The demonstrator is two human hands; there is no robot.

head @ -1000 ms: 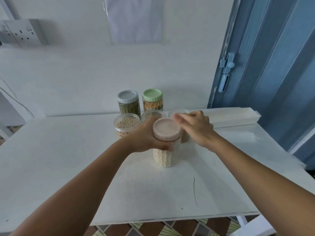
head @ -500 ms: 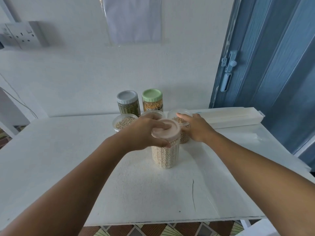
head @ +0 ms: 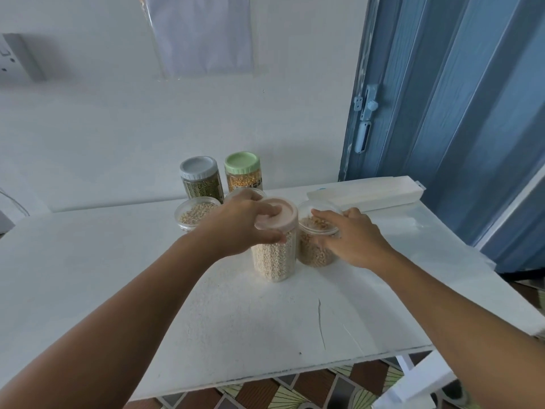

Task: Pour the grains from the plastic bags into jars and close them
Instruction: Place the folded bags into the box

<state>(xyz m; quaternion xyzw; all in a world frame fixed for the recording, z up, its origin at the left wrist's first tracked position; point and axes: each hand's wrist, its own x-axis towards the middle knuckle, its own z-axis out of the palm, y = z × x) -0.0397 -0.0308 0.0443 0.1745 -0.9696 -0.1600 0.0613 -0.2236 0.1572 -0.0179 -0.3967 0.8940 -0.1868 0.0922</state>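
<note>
The tall jar of pale grains (head: 275, 255) stands upright mid-table (head: 118, 276), its pink lid (head: 278, 215) gripped from above by the left hand (head: 241, 222). Touching its right side, an open jar (head: 317, 240) has the right hand (head: 351, 234) curled round it, the nearer hand.

Home: grain jars (head: 200, 180), wall socket (head: 11, 59), folding door (head: 448, 113).
</note>
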